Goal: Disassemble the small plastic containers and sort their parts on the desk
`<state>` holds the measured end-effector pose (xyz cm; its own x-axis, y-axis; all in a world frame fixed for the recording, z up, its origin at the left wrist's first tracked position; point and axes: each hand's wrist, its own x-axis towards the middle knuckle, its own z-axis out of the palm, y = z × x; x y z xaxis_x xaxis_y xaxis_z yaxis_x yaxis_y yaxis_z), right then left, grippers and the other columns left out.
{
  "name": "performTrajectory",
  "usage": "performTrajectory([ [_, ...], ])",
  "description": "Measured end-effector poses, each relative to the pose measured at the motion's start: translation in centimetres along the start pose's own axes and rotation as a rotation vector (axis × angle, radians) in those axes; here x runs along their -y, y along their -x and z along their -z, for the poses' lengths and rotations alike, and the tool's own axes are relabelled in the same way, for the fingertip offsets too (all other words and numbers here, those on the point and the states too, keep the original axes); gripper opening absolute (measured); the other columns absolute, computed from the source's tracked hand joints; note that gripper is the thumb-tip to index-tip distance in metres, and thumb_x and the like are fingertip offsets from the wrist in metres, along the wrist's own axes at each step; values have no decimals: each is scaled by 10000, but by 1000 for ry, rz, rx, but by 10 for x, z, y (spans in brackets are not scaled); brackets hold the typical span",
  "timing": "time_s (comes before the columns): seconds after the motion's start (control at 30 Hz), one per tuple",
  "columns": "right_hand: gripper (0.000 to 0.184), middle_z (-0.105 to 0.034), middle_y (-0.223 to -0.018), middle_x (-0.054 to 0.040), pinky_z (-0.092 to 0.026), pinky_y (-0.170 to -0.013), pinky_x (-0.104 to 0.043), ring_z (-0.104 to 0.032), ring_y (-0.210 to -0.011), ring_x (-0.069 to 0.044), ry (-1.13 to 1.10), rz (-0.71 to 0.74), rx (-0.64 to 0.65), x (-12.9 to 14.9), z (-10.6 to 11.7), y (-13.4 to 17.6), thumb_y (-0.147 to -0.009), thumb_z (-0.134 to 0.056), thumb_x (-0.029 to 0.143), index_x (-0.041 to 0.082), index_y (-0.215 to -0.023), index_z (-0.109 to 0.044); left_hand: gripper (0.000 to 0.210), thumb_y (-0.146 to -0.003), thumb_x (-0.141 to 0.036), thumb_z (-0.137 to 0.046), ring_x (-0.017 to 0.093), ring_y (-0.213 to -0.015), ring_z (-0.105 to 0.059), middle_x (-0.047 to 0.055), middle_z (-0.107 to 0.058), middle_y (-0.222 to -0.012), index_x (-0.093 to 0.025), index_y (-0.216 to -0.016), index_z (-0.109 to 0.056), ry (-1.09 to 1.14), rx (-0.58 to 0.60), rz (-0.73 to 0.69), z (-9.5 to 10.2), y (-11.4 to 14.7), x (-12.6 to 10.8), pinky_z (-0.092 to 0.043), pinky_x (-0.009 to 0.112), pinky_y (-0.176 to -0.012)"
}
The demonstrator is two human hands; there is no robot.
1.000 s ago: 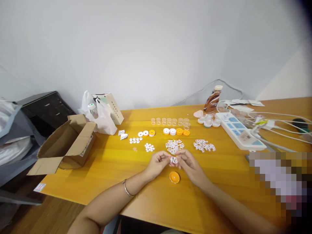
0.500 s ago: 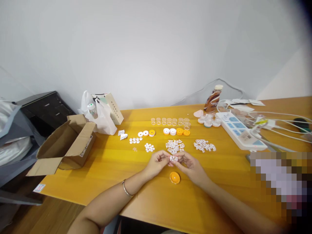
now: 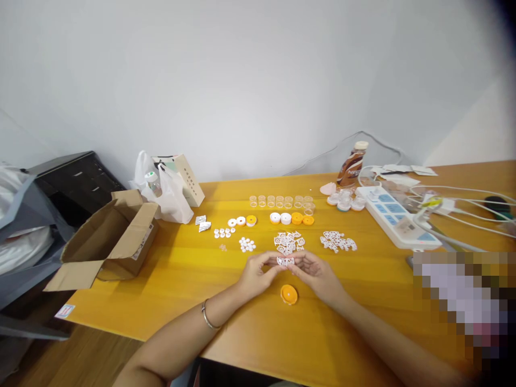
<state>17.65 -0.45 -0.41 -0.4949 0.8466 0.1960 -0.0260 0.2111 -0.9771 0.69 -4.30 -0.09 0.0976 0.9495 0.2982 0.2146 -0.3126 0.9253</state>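
Between the fingertips of my left hand (image 3: 260, 273) and my right hand (image 3: 316, 274) is a small white openwork plastic piece (image 3: 286, 262). Both hands are closed on it, one at each end, just above the table. Just below them on the wood lies a round orange plastic disc (image 3: 289, 294) with a pale centre. Beyond my fingers is a pile of similar white openwork pieces (image 3: 288, 241), and a second group of white cut-out pieces (image 3: 338, 241) lies to its right. Fingers hide part of the held piece.
Clear plastic cups (image 3: 280, 201) stand in a row behind white and orange round caps (image 3: 297, 217). Small white parts (image 3: 247, 244) lie to the left. A cardboard box (image 3: 108, 236) and plastic bag (image 3: 173, 196) stand left; a bottle (image 3: 352, 164) and power strip (image 3: 397, 217) are right.
The white piece has turned slightly and shows more of its openwork width between my fingertips. My left fingers have shifted a little to the left and straightened. The orange disc stays put.
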Motion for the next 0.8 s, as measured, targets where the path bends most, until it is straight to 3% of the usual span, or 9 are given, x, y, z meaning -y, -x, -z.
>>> performTrajectory([
  [0.13,244,-648,-806,-26,-501,-738,-319,-601,-751,-173,199,82,-41,-2,3,1,-782,-580,435,223,-901,-599,181,-784,-279,-600,143,-740,-644,54,-696,-840,-141,-897,-635,-49,-79,30,5,-3,0,-518,248,-741],
  [0.37,259,-603,-756,-36,-469,-681,-349,-553,-685,-194,437,150,-284,-9,24,-16,-773,-595,432,233,-930,-648,210,-785,-263,-594,159,-803,-625,65,-682,-927,-164,-967,-632,-99,-112,48,12,-7,2,-495,273,-791],
  [0.57,251,-550,-825,-64,-424,-725,-382,-517,-799,-232,732,265,-249,-22,22,-30,-818,-557,407,271,-979,-693,233,-778,-253,-599,156,-806,-615,57,-681,-923,-171,-994,-635,-113,-123,41,9,-6,4,-484,263,-787],
  [0.8,248,-537,-859,-56,-404,-743,-399,-503,-823,-240,884,222,-268,-28,19,-31,-782,-603,439,326,-985,-691,225,-779,-226,-596,144,-784,-616,55,-685,-914,-163,-991,-637,-121,-118,9,8,-7,2,-486,253,-773],
])
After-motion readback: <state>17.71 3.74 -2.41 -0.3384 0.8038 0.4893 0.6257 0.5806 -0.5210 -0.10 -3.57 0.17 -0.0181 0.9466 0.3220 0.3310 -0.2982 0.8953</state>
